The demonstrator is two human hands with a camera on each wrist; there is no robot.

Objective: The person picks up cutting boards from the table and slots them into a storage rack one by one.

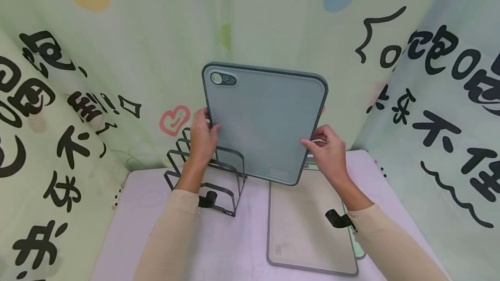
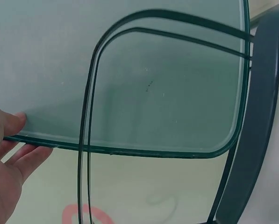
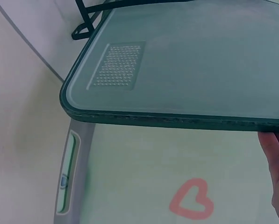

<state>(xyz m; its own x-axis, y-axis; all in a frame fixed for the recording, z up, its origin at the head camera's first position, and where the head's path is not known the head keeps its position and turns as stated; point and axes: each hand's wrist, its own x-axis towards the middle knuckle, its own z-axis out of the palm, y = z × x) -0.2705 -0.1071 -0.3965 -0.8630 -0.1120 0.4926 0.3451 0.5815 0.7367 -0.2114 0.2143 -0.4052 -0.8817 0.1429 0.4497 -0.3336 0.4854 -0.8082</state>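
Observation:
A grey-green cutting board (image 1: 261, 120) with a dark green rim stands raised and slightly tilted between both hands. It has a hole in its upper left corner and a rough grater patch (image 3: 116, 67) in a lower corner. My left hand (image 1: 203, 135) holds its left edge, thumb on the near face and fingers behind. My right hand (image 1: 328, 148) pinches the right edge lower down. The black wire rack (image 1: 234, 194) stands below left; its hoops (image 2: 90, 93) cross in front of the board's lower left corner.
A beige cutting board (image 1: 308, 224) with a grey rim lies flat on the lilac table (image 1: 144, 224), with a light green board (image 1: 358, 248) partly hidden beneath it. Printed curtains (image 1: 273, 21) hang close behind and on both sides.

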